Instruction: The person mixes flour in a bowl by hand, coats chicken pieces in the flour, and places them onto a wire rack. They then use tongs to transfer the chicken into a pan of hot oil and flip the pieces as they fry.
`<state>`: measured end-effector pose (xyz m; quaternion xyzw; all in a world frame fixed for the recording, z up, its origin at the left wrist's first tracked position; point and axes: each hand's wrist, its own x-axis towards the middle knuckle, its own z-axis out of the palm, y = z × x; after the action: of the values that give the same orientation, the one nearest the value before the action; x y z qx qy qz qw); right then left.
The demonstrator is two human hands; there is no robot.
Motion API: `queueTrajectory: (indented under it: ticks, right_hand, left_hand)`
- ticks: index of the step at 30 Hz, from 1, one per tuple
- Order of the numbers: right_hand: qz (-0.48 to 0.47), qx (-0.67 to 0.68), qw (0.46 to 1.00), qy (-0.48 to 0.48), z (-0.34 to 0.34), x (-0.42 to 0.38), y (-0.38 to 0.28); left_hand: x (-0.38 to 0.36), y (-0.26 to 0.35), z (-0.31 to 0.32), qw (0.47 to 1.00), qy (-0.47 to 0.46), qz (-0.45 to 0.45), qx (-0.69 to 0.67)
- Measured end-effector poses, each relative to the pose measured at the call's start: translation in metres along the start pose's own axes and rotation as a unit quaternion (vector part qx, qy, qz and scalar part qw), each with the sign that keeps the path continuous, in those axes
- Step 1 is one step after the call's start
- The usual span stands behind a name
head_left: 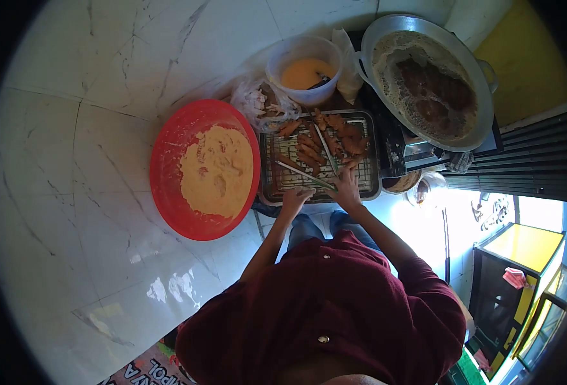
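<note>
My right hand (346, 187) is closed around a pair of metal tongs (327, 151) at their joined end. The tongs' two arms spread over a wire rack in a metal tray (376, 154). Browned fried pieces (309, 151) lie in a loose group on the rack, mostly toward its far and right side. My left hand (294, 200) rests at the tray's near edge, with its fingers stretched toward the right and pale flour-like coating on the tips. Nothing shows in that hand.
A red basin (168, 205) of yellowish flour stands left of the tray. Behind the tray are a plastic bag (258, 106) of pale pieces and a tub (306, 96) of orange liquid. A large pan (386, 122) of bubbling oil sits on a stove at the right.
</note>
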<state>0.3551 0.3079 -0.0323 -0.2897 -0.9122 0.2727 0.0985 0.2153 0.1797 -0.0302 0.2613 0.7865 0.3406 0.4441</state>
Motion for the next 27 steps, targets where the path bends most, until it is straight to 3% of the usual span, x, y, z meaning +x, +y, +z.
queueTrajectory:
  ticks: [4, 6, 9, 13, 16, 18, 21, 25, 27]
  right_hand:
    - [0.005, 0.047, 0.998, 0.030, -0.019, -0.007, -0.005]
    - [0.005, 0.119, 0.990, 0.075, -0.023, -0.010, -0.004]
    - [0.017, 0.220, 0.975, 0.034, -0.031, -0.008, -0.003]
    - [-0.019, 0.196, 0.978, 0.066, -0.042, -0.009, -0.007]
    - [-0.006, 0.210, 0.976, 0.052, -0.040, -0.007, -0.002]
    - [-0.016, 0.130, 0.990, 0.055, -0.034, -0.007, 0.005]
    - [0.014, 0.116, 0.991, 0.059, -0.026, -0.007, 0.011]
    - [-0.014, 0.096, 0.993, 0.072, -0.030, -0.001, 0.012]
    - [-0.055, 0.128, 0.984, 0.112, -0.041, 0.014, 0.003]
  left_hand:
    - [0.003, -0.004, 0.014, 0.991, -0.022, -0.003, -0.133]
    - [0.001, 0.008, 0.020, 0.965, -0.047, -0.074, -0.248]
    - [0.014, 0.013, 0.031, 0.943, -0.020, -0.092, -0.319]
    - [0.025, 0.023, 0.038, 0.930, 0.015, -0.047, -0.365]
    - [0.023, 0.027, 0.037, 0.935, -0.025, -0.073, -0.347]
    - [0.018, 0.026, 0.036, 0.948, -0.068, -0.087, -0.299]
    - [0.008, 0.022, 0.030, 0.961, -0.057, -0.044, -0.266]
    - [0.004, 0.025, 0.008, 0.979, -0.055, -0.010, -0.197]
    - [0.001, 0.042, -0.009, 0.998, 0.017, 0.048, -0.045]
